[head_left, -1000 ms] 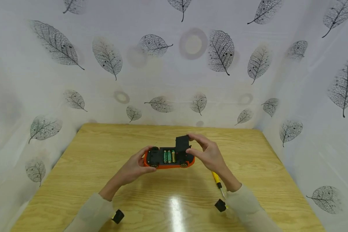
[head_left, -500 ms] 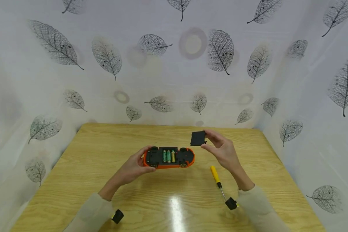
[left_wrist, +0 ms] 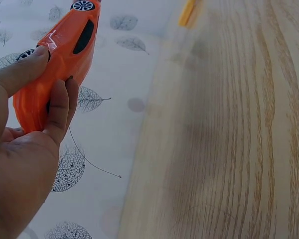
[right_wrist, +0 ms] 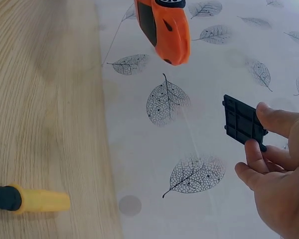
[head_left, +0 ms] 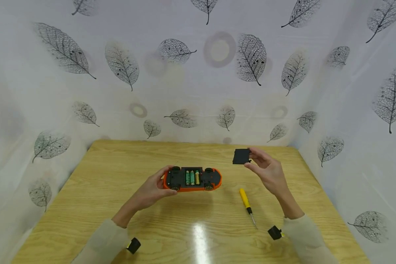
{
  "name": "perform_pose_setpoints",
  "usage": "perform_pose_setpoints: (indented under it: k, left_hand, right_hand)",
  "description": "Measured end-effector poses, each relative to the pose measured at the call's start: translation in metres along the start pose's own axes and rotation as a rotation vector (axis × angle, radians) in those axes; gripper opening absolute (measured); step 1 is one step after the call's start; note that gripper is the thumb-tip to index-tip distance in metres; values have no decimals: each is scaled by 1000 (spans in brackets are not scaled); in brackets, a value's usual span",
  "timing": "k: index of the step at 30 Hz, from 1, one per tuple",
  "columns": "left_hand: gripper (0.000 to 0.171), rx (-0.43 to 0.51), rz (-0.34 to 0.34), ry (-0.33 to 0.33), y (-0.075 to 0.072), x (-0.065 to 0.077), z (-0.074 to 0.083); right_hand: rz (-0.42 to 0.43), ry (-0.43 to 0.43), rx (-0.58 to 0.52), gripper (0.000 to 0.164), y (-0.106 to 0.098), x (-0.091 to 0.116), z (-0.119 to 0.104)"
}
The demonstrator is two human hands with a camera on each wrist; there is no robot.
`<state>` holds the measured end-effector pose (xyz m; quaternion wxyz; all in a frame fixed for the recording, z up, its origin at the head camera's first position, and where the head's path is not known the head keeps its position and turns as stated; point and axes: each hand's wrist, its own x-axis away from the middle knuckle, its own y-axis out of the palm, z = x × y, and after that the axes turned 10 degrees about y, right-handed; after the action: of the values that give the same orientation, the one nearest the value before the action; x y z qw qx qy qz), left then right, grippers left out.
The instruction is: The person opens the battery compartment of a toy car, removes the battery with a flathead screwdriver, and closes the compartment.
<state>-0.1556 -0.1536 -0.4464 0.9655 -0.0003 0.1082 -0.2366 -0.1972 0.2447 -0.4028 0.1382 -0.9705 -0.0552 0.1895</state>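
Note:
My left hand [head_left: 151, 190] grips an orange toy car [head_left: 184, 190] by one end, its black underside turned toward me above the table. An uncovered compartment in that underside shows three batteries [head_left: 192, 178], two green and one gold-coloured. In the left wrist view, thumb and fingers wrap the orange body [left_wrist: 65, 50], and a thin wire trails from it. Off to the right, my right hand [head_left: 267, 172] pinches a square black battery cover [head_left: 241, 156] by its edge. Ribs and small tabs show on the cover [right_wrist: 241, 120] in the right wrist view.
A screwdriver [head_left: 245, 200] with a yellow handle lies on the wooden table [head_left: 118, 157], below the right hand, its tip toward me. Black wrist cameras [head_left: 134, 245] sit at both sleeves. A leaf-patterned white curtain [head_left: 198, 84] encloses the back and sides.
The right hand has carried the black battery cover away from the car, to the right, uncovering that end of the underside and the screwdriver. The left hand and car stay nearly still.

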Motion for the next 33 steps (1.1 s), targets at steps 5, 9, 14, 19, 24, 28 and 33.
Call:
perform_pose_setpoints:
  k: [5, 9, 14, 19, 24, 28, 33]
  left_hand:
    - [88, 2, 0, -5, 0, 0, 1]
    - [88, 0, 5, -10, 1, 0, 2]
    - [89, 1, 7, -11, 1, 0, 2]
    - [89, 1, 6, 0, 2, 1, 2]
    - [88, -10, 8, 1, 0, 2, 1]
    - [88, -4, 9, 0, 0, 3, 1]
    - [88, 5, 12, 10, 0, 4, 2]
  right_hand:
    - [24, 23, 23, 53, -12, 3, 6]
    - [48, 42, 47, 52, -20, 5, 12]
    - [86, 82, 75, 52, -29, 8, 17]
    - [120, 117, 80, 52, -37, 10, 22]
    - [152, 160, 112, 54, -43, 12, 29]
    - [180, 194, 101, 55, -48, 12, 34]
    - [203, 229, 102, 57, -52, 13, 41]
